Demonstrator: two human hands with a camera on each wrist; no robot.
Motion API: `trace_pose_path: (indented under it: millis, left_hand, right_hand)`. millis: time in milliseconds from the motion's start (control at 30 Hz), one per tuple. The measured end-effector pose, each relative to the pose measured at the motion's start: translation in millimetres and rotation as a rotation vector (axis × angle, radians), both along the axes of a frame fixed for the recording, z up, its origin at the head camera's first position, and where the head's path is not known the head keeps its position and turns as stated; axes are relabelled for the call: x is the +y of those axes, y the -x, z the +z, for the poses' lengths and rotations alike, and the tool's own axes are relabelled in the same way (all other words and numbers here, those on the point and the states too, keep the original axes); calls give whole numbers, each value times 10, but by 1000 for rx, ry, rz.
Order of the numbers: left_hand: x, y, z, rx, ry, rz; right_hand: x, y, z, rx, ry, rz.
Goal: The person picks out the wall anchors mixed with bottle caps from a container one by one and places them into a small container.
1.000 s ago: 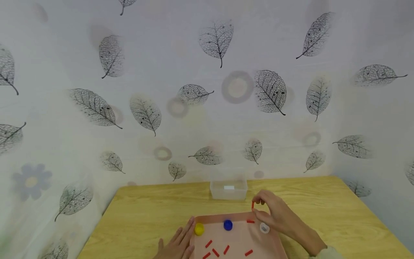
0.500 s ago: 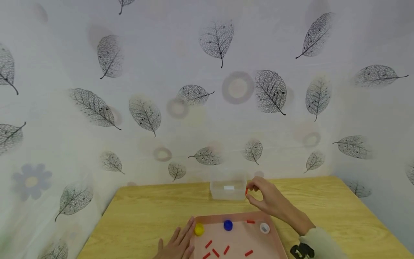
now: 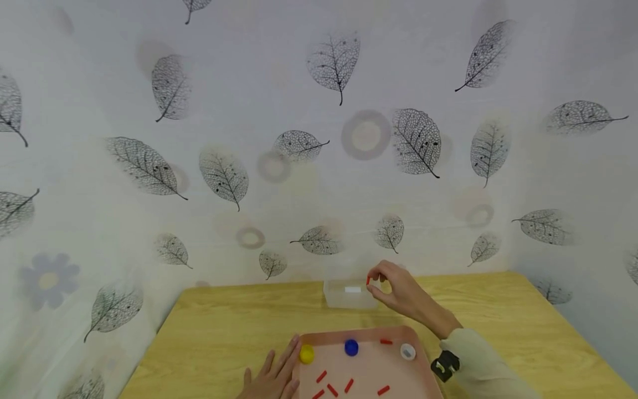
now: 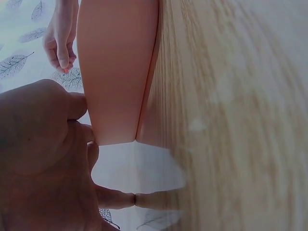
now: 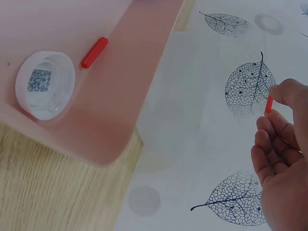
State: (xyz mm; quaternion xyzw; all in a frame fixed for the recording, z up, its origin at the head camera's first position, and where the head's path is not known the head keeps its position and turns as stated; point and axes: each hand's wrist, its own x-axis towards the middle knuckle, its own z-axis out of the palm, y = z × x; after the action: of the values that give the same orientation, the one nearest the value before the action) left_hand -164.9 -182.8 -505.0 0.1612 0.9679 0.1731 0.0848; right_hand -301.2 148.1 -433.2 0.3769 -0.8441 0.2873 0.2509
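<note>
My right hand (image 3: 401, 291) pinches a short red stick (image 3: 368, 280) upright between thumb and forefinger. In the head view it overlaps the right end of a clear plastic box (image 3: 339, 301) at the back of the table. The right wrist view shows the same red stick (image 5: 269, 104) at the fingertips, the other fingers loosely bent. My left hand (image 3: 271, 377) lies with extended fingers along the left side of a pink tray (image 3: 369, 368). From the left wrist, that hand (image 4: 48, 163) is seen touching the tray's outer wall (image 4: 115, 72).
Inside the tray are a yellow cap (image 3: 307, 353), a blue cap (image 3: 351, 347), a white cap (image 3: 407, 351) and several red sticks (image 3: 349, 385). A wooden table (image 3: 219, 321) carries everything, with a leaf-patterned wall (image 3: 279, 205) behind. A black device (image 3: 445, 366) sits at the right sleeve.
My right hand has moved away from above the tray's back right corner, back and to the left, to the clear box, still pinching the red stick. My left hand has stayed in place.
</note>
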Motion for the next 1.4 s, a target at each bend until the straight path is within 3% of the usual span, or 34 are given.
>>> trace_pose_path:
  millis: [200, 833, 1033, 1400]
  left_hand:
    - [-14, -1, -6, -6, 1, -4]
    - [-32, 17, -34, 26, 11, -15]
    - [-31, 36, -21, 18, 11, -14]
    - [-41, 46, -61, 24, 15, -20]
  right_hand:
    - [-88, 88, -75, -57, 32, 23]
    - [-460, 391, -231, -228, 3, -77]
    - [-557, 446, -262, -326, 11, -105]
    - [-667, 521, -364, -400, 2, -183]
